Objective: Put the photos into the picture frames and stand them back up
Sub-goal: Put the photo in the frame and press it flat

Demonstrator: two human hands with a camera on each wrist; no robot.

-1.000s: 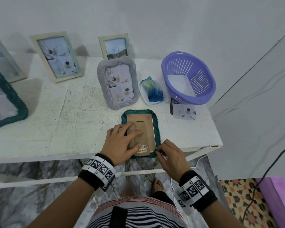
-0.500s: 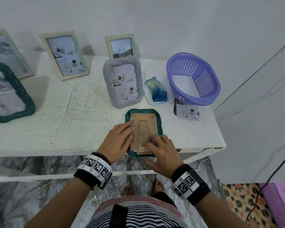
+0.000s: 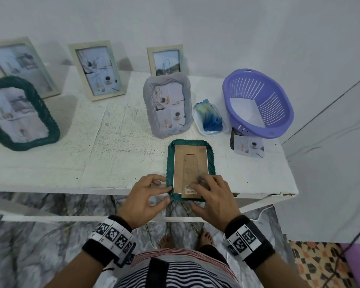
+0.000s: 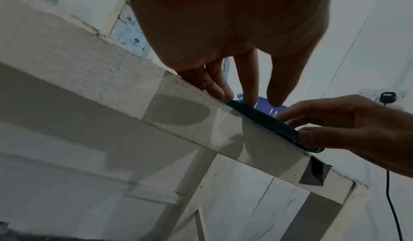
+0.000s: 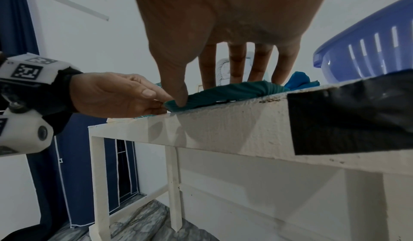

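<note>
Green ribbed frame [image 3: 190, 169], brown card back, seemingly flat

Left hand: my left hand [image 3: 146, 198] is at the desk's front edge, fingers loosely curled, thumb and fingertips pinching the near-left corner of the green frame [image 3: 170, 163].
Right hand: my right hand [image 3: 213, 196] lies palm down on the frame's back, fingers straight, thumb at its near edge.
Wrists: both wear tagged bands.
</note>
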